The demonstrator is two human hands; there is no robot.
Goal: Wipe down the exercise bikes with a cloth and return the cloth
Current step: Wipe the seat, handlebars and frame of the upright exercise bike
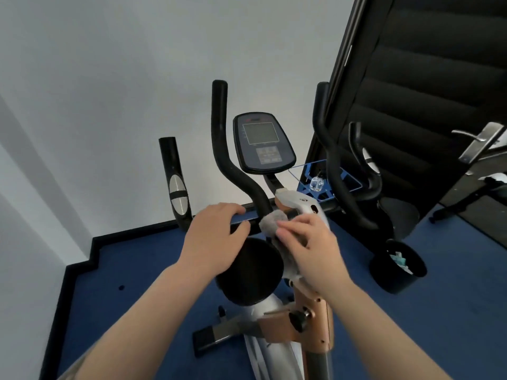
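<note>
Grey fluffy cloth (pixel 271 223) is bunched in our right hand (pixel 310 242) — fingers curled round it, pressed vs the base of the black handlebar (pixel 241 171) on the exercise bike (pixel 301 319). Left hand (pixel 214 237) rests on the crossbar w/ fingers curled over it. Console (pixel 263 144) sits just above. Black bin (pixel 400 267) on the blue floor (pixel 137 270) to the right — well apart from the cloth.

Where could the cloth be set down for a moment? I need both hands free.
Bare blue floor lies left of the bike, bordered by the black skirting. More lies right, before the black bin. Around the handlebar, cloth, left hand and right hand it is crowded.
</note>
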